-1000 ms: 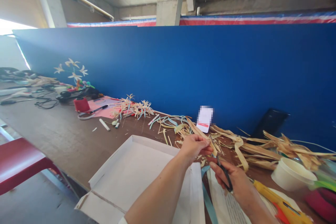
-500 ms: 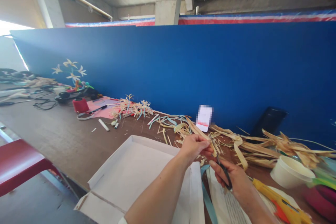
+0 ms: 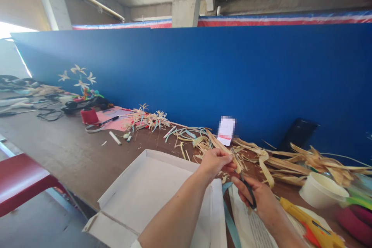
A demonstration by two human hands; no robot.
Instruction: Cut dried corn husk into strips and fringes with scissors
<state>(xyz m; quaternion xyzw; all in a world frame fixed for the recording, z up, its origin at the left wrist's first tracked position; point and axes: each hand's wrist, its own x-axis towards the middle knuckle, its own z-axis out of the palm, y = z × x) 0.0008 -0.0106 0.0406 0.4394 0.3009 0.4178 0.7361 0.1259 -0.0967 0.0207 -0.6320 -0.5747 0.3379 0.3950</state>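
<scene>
Pinched between the fingers of my left hand [image 3: 216, 164] is a pale tan strip of dried husk [image 3: 237, 166]. My right hand [image 3: 257, 193] is closed round the dark handles of a pair of scissors [image 3: 249, 193], whose blades point away from me and lie against the strip. Whether the blades are parted I cannot make out. Shredded husk scraps [image 3: 202, 148] lie on the table just beyond both hands. Below my left forearm is a shallow white cardboard box lid [image 3: 157, 180].
On the brown table [image 3: 72, 143], husk flowers [image 3: 154, 119] lie on pink paper. A yellow glue gun [image 3: 308, 221] and a cream cup [image 3: 321, 190] stand at the right. A dark phone [image 3: 299, 133] leans on the blue partition [image 3: 186, 73]. At lower left is a red chair [image 3: 23, 182].
Both hands stay in almost the same place. The scissors and the husk strip have shifted only very slightly between my fingers.
</scene>
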